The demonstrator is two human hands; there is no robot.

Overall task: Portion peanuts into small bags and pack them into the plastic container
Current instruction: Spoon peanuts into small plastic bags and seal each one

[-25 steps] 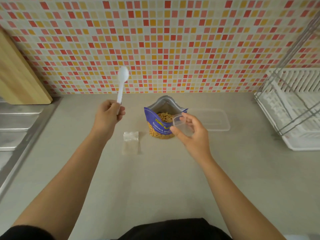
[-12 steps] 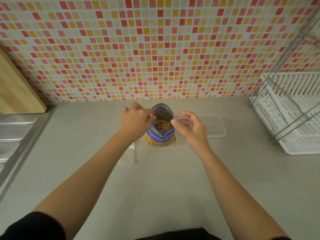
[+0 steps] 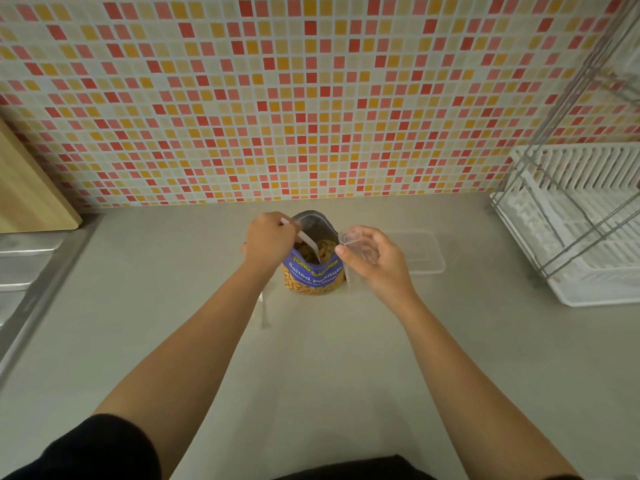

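White spoon [image 3: 308, 243] gripped by left hand [image 3: 268, 239] dips into peanut pouch [image 3: 313, 271]; right hand [image 3: 372, 259] pinches small bag [image 3: 353, 239].

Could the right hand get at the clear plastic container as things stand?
Probably yes, once freed: the right hand holds a small clear bag, but the plastic container lies just beyond it on the counter, nothing between.

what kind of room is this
Most likely a home kitchen counter. A mosaic tile backsplash runs behind the grey countertop, a white dish rack stands at the right, and a steel sink drainboard with a wooden cutting board sits at the left.
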